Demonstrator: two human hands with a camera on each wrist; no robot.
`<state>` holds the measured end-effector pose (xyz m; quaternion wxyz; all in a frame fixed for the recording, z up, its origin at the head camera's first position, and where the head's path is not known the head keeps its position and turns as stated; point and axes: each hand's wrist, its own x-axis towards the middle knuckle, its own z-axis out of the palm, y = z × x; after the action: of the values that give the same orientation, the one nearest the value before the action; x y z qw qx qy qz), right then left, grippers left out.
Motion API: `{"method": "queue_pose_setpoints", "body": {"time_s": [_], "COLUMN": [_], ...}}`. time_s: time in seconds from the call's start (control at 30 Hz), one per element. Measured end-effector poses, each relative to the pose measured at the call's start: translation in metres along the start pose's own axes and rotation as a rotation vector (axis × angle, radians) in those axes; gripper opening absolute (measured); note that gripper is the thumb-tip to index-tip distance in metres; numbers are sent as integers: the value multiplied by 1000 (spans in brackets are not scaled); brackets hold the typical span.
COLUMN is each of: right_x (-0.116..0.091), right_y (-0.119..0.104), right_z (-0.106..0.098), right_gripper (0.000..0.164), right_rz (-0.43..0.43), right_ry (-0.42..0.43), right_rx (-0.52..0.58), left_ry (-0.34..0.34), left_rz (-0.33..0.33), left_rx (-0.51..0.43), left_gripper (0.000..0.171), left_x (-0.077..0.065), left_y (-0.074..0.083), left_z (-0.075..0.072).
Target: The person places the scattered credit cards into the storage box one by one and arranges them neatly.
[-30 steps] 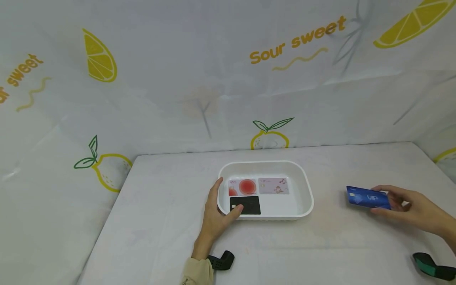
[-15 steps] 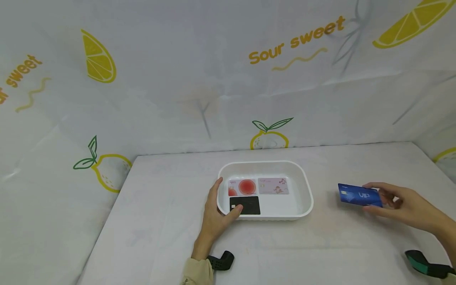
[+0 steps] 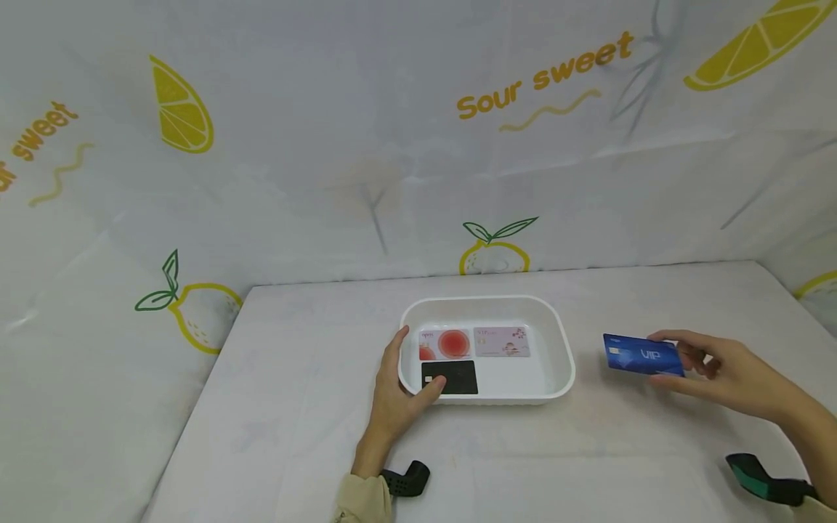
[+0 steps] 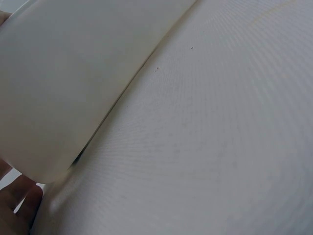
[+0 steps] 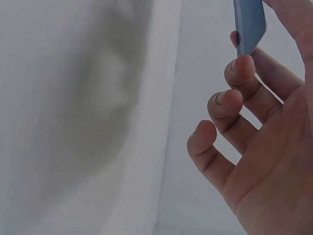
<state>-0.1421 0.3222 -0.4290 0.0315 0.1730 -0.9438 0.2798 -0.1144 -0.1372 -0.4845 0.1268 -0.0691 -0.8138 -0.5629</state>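
Observation:
My left hand [image 3: 394, 388] grips the left end of a white plastic tray [image 3: 513, 376], its thumb over the near rim and its fingers at the outer side. A black card [image 3: 458, 378] lies in the tray under that thumb. Behind it are a card with red circles [image 3: 445, 345] and a pink card [image 3: 502, 341]. To the tray's right, my right hand [image 3: 726, 370] pinches a blue VIP card [image 3: 641, 354] by its right end, held above the table. In the right wrist view, one edge of the blue card [image 5: 250, 24] shows between the fingers; the other fingers are bent without touching it.
The table [image 3: 294, 378] has a white cover and meets a white wall sheet [image 3: 314, 131] printed with lemons at the back. Each wrist wears a black device, the left device [image 3: 408, 479] just in front of the tray and the right device [image 3: 768, 481] near the right edge.
My right hand has moved left with the blue card, bringing it closer to the tray. The left hand, the tray and the cards inside stay where they were.

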Motion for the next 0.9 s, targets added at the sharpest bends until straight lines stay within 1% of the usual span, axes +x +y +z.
{"method": "queue_pose_setpoints", "body": {"time_s": [0.3,0.63,0.9], "right_x": [9,21,31], "right_y": [-19,-40,-57], "right_z": [0,7,15], "right_gripper": [52,53,54], "right_rz": [-44,-84,-111], "right_ry": [10,5,1], "right_rx": [22,38,55], "left_ry": [-2,-5,-6], "left_rz": [0,10,3], "left_rx": [-9,-12,-19], "left_gripper": [93,93,93], "left_x": [-1,0,0], "left_y": [0,-1,-1], "left_z": [-1,-1,-1]}}
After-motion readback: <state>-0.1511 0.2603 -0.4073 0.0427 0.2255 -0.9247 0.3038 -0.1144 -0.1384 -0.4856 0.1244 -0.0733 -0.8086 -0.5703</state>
